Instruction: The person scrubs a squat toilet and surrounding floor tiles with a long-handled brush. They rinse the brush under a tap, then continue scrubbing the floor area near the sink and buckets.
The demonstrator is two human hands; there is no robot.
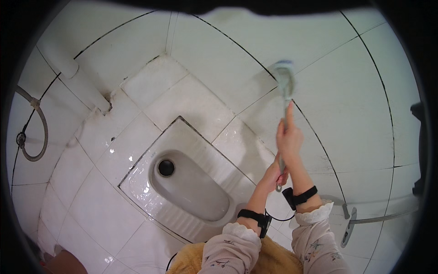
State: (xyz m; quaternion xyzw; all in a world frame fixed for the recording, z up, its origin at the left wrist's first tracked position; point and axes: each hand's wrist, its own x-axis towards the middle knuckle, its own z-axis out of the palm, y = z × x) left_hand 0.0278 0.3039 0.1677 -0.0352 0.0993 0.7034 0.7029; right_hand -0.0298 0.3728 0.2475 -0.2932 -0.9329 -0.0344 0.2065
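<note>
A long-handled scrubbing brush [285, 80] is pressed to or close against the tiled wall [345, 113]; its head is blurred, with a bluish edge on top. My right hand [290, 140] grips the pale handle just below the head, index finger stretched along it. Lower down, my left hand [272, 176] is closed around the handle's end, where a hanging loop [279, 188] pokes out beneath the fingers. To the left of both hands lies a white ceramic squat toilet [191, 191] set into the floor, its dark drain hole [166, 168] at the far end.
Wet white floor tiles [92, 195] surround the toilet. A white pipe [87, 87] enters the floor at the far left, near a grey hose [44, 133] on a wall fitting. At lower right, another hose [386, 218] joins a metal fitting [349, 227]. A reddish-brown rounded object [65, 263] sits at lower left.
</note>
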